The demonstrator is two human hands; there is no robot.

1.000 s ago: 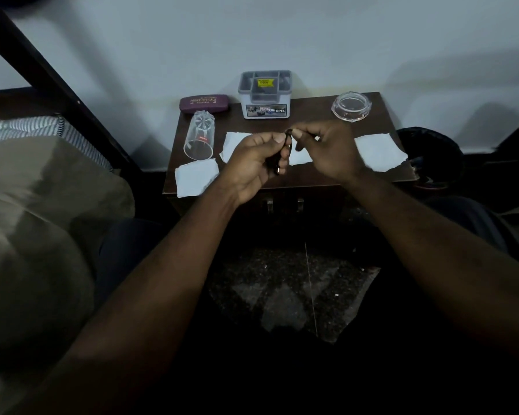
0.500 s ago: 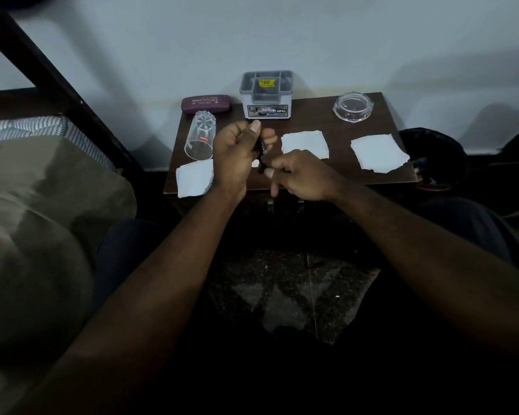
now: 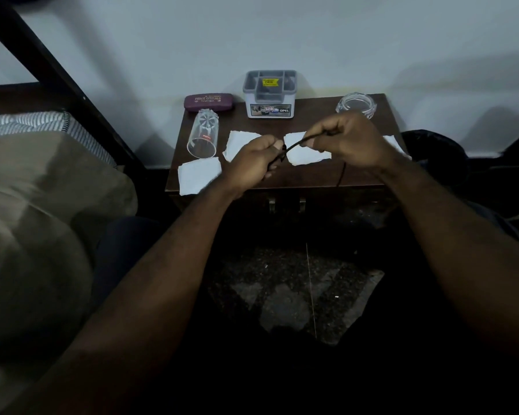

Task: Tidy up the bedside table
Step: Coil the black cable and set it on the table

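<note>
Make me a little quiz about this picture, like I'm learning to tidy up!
1. True or false: the clear glass lies on its side on the bedside table.
2. What do the left hand and right hand hold between them? A) a black cord B) a spoon C) a pen
3. Fill the gap: the purple glasses case lies at the table's back ___ corner.

Key: 1 true; 2 A; 3 left.
</note>
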